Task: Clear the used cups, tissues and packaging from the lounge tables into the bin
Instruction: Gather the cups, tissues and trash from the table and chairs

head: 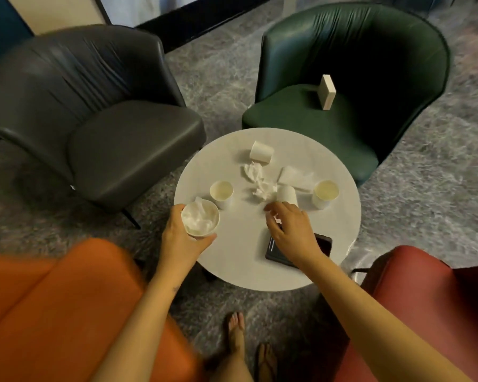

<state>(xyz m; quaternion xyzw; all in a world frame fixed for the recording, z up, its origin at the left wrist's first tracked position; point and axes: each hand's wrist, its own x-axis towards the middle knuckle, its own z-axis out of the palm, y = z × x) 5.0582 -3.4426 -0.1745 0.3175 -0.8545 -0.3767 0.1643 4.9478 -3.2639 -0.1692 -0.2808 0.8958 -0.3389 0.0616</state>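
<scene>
Left hand (177, 238) clasped, right hand (290, 230) loose.

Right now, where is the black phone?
In the head view, the flat black phone lies on the round white table's near right side, partly under the right hand.

desk (240, 257): round, white | far side: tipped cup (261, 152) | middle: crumpled tissues (257, 180), flat white wrapper (294, 176), second tipped cup (287, 193) | left upright cup (221, 190) | right upright cup (325, 193) | near edge: black phone (324, 242)

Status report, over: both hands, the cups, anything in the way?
Left hand holds tissue-filled cup. Right hand open, hovers by tipped cup. Phone lies under right hand.
</scene>
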